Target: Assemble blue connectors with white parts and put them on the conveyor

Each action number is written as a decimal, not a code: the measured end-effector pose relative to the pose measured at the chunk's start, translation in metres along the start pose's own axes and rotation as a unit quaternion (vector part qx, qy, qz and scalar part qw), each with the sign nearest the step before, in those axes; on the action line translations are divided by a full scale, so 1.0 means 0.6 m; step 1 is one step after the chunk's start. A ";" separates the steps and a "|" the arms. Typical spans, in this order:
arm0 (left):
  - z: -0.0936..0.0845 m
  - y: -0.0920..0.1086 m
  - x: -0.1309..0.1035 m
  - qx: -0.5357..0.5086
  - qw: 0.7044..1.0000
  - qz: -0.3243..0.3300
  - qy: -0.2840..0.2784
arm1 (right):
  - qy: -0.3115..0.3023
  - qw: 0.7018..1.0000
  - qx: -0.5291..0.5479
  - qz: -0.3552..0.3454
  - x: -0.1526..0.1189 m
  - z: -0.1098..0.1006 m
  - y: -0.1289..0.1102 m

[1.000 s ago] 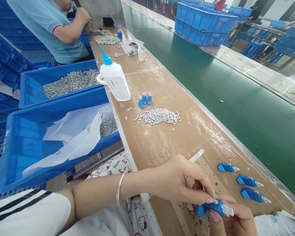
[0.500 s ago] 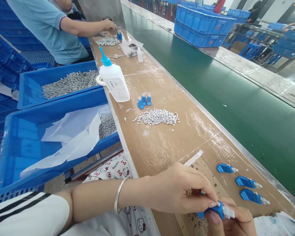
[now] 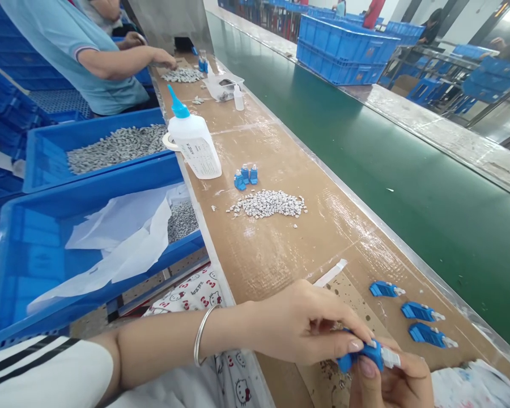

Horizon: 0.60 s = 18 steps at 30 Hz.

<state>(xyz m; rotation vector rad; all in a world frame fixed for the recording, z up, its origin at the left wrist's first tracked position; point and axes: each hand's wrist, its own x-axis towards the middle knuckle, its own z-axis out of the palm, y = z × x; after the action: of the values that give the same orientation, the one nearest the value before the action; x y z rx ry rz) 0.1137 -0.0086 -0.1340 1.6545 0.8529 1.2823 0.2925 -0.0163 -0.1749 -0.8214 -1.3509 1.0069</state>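
Near the table's front edge, my left hand [image 3: 310, 320] pinches a small blue plastic piece [image 3: 373, 355] between thumb and fingers. A white block-like part sticks out of its right end. My right hand [image 3: 402, 381] grips the same piece from below, its thumb pressed on the blue side. Fingers cover much of it. Beyond my right hand lie separate blue pieces with whitish tips, such as this blue piece [image 3: 429, 335]. A stained board [image 3: 352, 294] lies under my hands.
Farther up the table are a pile of small white parts [image 3: 270, 204], several upright blue pieces [image 3: 245, 177] and a white bottle with a blue nozzle [image 3: 198, 147]. Blue crates [image 3: 12, 249] stand left; a green conveyor belt [image 3: 323, 124] runs right. A co-worker's hand [image 3: 164, 58] is farther back.
My hands keep hold of the blue piece, which has turned slightly and shows more of its blue body. The co-worker's hand has moved left, away from the upright blue pieces. The view has shifted slightly.
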 end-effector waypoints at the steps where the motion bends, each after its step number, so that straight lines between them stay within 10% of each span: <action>1: -0.001 -0.001 0.000 0.005 1.000 -0.009 -0.006 | 0.000 1.000 0.001 0.011 -0.002 -0.002 0.001; 10: 0.003 0.013 0.001 0.181 0.971 0.146 -0.051 | -0.027 0.997 0.043 0.050 -0.002 -0.012 -0.006; 18: -0.002 0.016 0.000 0.290 0.942 0.135 -0.102 | -0.040 0.997 -0.010 0.068 0.003 -0.012 0.001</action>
<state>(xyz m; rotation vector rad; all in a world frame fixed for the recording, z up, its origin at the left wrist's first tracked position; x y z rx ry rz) 0.1128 -0.0121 -0.1250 2.3961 0.9562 1.0618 0.2994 -0.0141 -0.1753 -0.9059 -1.3893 1.1454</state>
